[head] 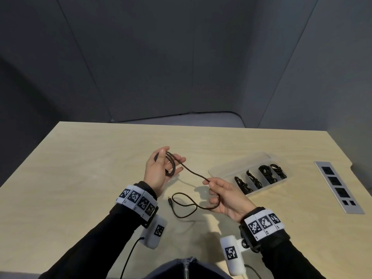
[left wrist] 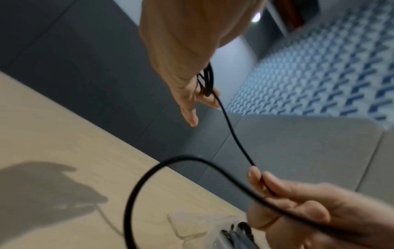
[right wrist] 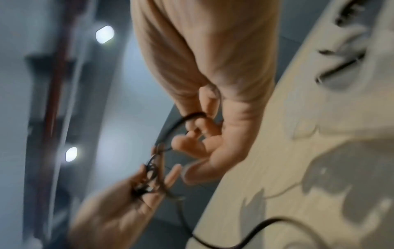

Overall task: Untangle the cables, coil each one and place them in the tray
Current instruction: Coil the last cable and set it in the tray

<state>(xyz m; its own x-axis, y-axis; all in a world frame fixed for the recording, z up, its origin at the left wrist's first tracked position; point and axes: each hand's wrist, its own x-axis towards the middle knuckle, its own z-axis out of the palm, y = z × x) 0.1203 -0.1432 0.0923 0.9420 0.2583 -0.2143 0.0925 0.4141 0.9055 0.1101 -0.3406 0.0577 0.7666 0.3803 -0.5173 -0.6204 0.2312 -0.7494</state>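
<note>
My left hand (head: pixel 167 162) is raised palm up over the table, with a few loops of a black cable (head: pixel 193 173) wound round its fingers and the thumb pinching them. From the loops the cable runs right to my right hand (head: pixel 213 188), which pinches it between thumb and forefinger. The slack passes through that palm and lies in a loop on the table, ending in a small plug (head: pixel 170 201). The left wrist view shows the cable (left wrist: pixel 234 136) stretched between left hand (left wrist: pixel 192 94) and right hand (left wrist: pixel 287 198). The right wrist view is blurred. A clear tray (head: pixel 237 164) sits to the right.
Several coiled black cables (head: pixel 265 174) fill the tray's compartments. A grey socket panel (head: pixel 338 188) is set into the light wood table (head: pixel 80 178) at the far right. Grey wall panels stand behind the table's far edge. Wrist camera leads hang near my body.
</note>
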